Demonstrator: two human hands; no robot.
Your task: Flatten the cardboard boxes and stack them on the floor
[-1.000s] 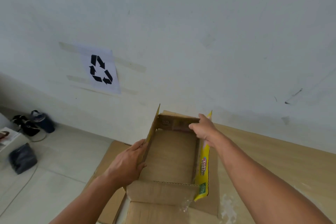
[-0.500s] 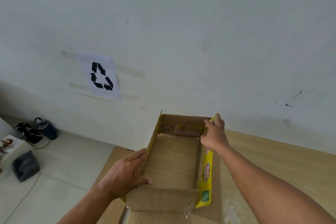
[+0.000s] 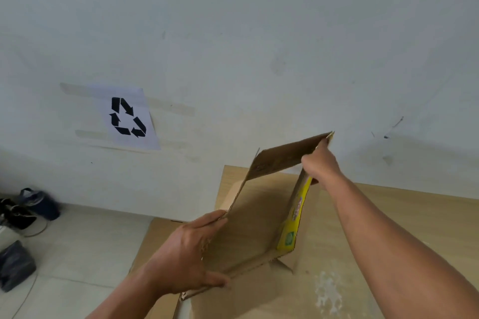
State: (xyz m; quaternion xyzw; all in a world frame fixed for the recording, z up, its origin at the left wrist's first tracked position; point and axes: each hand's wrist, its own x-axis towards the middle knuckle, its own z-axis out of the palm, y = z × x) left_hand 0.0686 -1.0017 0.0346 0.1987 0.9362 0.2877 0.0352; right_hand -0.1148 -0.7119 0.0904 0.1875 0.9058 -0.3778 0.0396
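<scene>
An open-ended cardboard box (image 3: 278,160), brown inside and yellow-printed outside, is held up over the wooden table (image 3: 404,217). It is skewed into a slanted diamond shape, and I can see the table through it. My left hand (image 3: 186,256) grips the near left corner, thumb underneath and fingers along the left wall. My right hand (image 3: 320,163) pinches the far right corner, which is lifted high. A flat piece of cardboard (image 3: 155,241) lies on the floor below the table's left edge.
A white wall rises right behind the table, with a recycling-symbol sheet (image 3: 128,118) taped to it. On the tiled floor at the far left lie dark bags (image 3: 15,264), shoes (image 3: 18,212) and a cable. A whitish stain (image 3: 329,290) marks the near tabletop.
The box was lifted off the table and pushed out of square. Its far right corner went up and right with my right hand. My left hand shifted to the near left corner.
</scene>
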